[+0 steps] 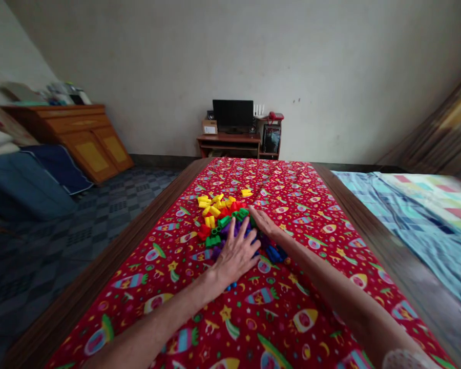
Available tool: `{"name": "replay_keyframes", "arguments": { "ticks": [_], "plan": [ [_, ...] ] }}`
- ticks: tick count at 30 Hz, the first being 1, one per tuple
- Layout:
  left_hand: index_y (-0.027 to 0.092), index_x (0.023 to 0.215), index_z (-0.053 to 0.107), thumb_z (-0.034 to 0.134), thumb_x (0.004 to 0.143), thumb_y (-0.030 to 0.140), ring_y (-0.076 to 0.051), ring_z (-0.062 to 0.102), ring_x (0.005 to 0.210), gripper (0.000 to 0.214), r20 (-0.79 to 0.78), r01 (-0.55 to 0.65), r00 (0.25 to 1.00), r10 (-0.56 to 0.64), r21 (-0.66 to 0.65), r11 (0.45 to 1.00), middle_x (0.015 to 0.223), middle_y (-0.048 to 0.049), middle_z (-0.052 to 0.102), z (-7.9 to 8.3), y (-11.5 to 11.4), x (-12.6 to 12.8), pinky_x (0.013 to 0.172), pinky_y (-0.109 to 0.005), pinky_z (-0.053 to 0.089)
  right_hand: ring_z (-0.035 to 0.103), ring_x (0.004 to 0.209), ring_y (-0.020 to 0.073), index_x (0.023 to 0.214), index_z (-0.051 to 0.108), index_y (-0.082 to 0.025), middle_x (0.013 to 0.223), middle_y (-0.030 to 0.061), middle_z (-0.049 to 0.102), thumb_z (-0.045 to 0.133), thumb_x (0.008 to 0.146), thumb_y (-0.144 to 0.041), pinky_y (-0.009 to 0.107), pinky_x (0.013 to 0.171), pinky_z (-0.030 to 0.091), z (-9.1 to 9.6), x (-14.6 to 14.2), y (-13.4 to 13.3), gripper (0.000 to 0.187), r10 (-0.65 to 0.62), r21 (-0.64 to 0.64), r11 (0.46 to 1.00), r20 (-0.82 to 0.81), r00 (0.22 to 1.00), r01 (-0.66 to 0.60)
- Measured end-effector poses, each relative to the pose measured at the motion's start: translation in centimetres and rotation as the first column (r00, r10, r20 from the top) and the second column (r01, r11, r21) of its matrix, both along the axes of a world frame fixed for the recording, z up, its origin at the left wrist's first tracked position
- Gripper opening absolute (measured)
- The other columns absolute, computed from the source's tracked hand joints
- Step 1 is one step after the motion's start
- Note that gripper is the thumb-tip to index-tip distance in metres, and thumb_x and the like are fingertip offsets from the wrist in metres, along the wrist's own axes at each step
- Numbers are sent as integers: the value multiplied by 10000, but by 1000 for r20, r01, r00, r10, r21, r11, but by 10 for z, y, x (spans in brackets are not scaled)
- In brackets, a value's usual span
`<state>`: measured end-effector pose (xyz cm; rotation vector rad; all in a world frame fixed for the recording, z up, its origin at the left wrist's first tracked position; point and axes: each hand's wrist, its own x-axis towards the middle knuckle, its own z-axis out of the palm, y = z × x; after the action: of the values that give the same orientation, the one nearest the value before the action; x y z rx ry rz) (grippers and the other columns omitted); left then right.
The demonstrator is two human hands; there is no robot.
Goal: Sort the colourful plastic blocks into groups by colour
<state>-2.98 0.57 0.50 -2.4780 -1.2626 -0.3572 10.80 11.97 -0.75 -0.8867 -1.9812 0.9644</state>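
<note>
left hand (236,252): fingers wide, flat on blocks (215,212) | right hand (264,222): fingers together, cupping pile's right side | best: press lightly, keep cloth (292,318) smooth

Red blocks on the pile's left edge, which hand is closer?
Left. The left hand lies flat just right of the red blocks; the right hand rests beyond it, farther right.
</note>
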Motion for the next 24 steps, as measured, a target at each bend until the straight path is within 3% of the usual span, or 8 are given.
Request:
{"name": "replay_keyframes", "arguments": {
  "ticks": [2,7,10,13,16,18,20,24],
  "plan": [
    [192,1085,661,543,912,388,-364,377,1364,287,20,-75,997,75,24,997,1290,-134,593,6,0,-21,1157,-631,196,567,1206,243,1212,665,-240,1146,54,694,317,902,-675,378,1053,433,6,-17,-13,637,60,-4,998,-26,998,-60],
    [180,1172,612,526,907,318,-301,520,1248,311,239,-190,953,186,-6,982,1335,-140,559,8,1,-78,1079,-487,418,524,1271,237,1342,566,-189,1311,85,616,246,940,-666,412,1071,417,29,-43,-22,701,261,-163,946,-133,956,-281],
    [173,1208,590,446,948,342,-277,552,1214,342,335,-199,918,213,-76,977,1268,-129,607,4,-4,-117,1058,-460,446,546,1247,260,1369,538,-187,1341,116,593,326,944,-627,430,1033,444,41,-15,-23,647,268,-69,962,59,962,-264],
    [186,1271,561,409,967,383,-264,509,1278,392,368,-187,906,212,-102,977,1350,-126,563,0,-22,-140,1080,-434,427,628,1111,288,1378,534,-244,1228,122,658,424,930,-577,456,936,498,40,42,-36,569,201,96,965,322,925,-243],
    [260,1411,453,468,942,469,-310,313,1424,513,274,-131,950,150,-87,988,1532,-93,389,-5,-46,-132,1162,-534,269,646,1036,297,1402,508,-275,1176,127,672,659,816,-502,441,906,513,23,82,-59,646,196,157,945,426,883,-286],
    [327,1433,430,541,878,569,-372,195,1460,616,149,-49,987,61,-87,995,1581,-59,310,-7,-55,-112,1157,-649,136,634,1059,277,1429,466,-282,1245,129,634,696,807,-395,406,892,526,10,82,-73,673,224,203,907,511,830,-369],
    [361,1425,437,566,875,542,-379,173,1464,594,65,-29,997,36,-102,994,1577,-30,326,-7,-54,-92,1145,-689,70,627,1073,258,1436,446,-264,1280,136,602,666,832,-283,384,874,535,1,60,-80,643,237,238,876,545,805,-419],
    [304,1322,560,546,915,335,-365,244,1446,409,64,-196,977,202,-87,977,1528,-45,414,-5,-30,-85,1142,-700,88,647,1029,256,1413,457,-190,1254,164,603,663,820,-207,377,835,542,6,-9,-74,628,254,247,887,444,859,-390]
  ]
}}
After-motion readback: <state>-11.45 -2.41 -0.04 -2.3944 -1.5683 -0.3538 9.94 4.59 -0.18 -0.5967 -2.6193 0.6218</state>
